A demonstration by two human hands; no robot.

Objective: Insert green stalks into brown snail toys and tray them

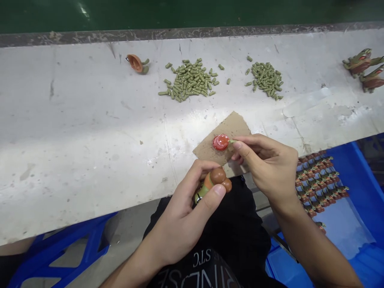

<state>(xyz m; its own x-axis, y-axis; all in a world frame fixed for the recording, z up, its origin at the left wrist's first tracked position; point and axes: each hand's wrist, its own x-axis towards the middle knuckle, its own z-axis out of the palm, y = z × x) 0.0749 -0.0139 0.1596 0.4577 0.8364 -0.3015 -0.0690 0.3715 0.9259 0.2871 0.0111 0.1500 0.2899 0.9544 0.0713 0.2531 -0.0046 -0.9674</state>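
My left hand (192,204) is closed around a small toy figure (214,181) with brown, orange and green parts, its brown rounded end toward the table. Between thumb and forefinger, my right hand (264,164) pinches a small green peg (231,141). The peg's far end meets the edge of a red, glossy cap-like holder (221,142) with wet-looking red stuff in it; whether it dips in I cannot tell. That holder sits on a piece of brown cardboard (207,146) at the table's near edge.
Two heaps of green pegs, a larger heap (192,80) and a smaller heap (267,79), lie farther back. An orange-brown shell piece (136,64) is at left, finished-looking figures (361,64) at far right. A blue crate (351,172) holds rows of figures below right; a blue stool (66,252) stands lower left.
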